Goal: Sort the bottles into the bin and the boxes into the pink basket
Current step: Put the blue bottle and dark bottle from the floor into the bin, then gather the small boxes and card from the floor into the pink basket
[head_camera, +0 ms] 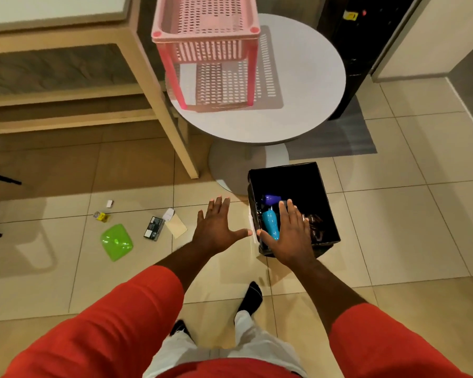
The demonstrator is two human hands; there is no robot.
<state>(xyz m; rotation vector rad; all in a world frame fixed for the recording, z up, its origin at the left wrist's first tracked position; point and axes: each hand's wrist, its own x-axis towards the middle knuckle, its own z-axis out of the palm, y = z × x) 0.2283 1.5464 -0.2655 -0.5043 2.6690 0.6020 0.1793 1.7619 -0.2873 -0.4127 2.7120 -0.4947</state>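
A black square bin (322,186) stands on the tiled floor below the round table. Inside it lie a blue bottle (271,223) and a purple bottle (271,198). My right hand (292,233) hovers over the bin's near left corner, fingers spread, holding nothing. My left hand (216,227) is spread open just left of the bin, also empty. The pink basket (205,31) stands on legs on the white round table (306,105). On the floor to the left lie a black box (154,228), a beige box (176,225), a small white box (109,204) and a small yellow box (101,216).
A green plastic lid (117,242) lies on the floor at the left. A wooden table leg (172,124) slants down beside the round table's base (230,165). A dark cabinet (366,36) stands at the back right. My feet (250,298) are behind the bin.
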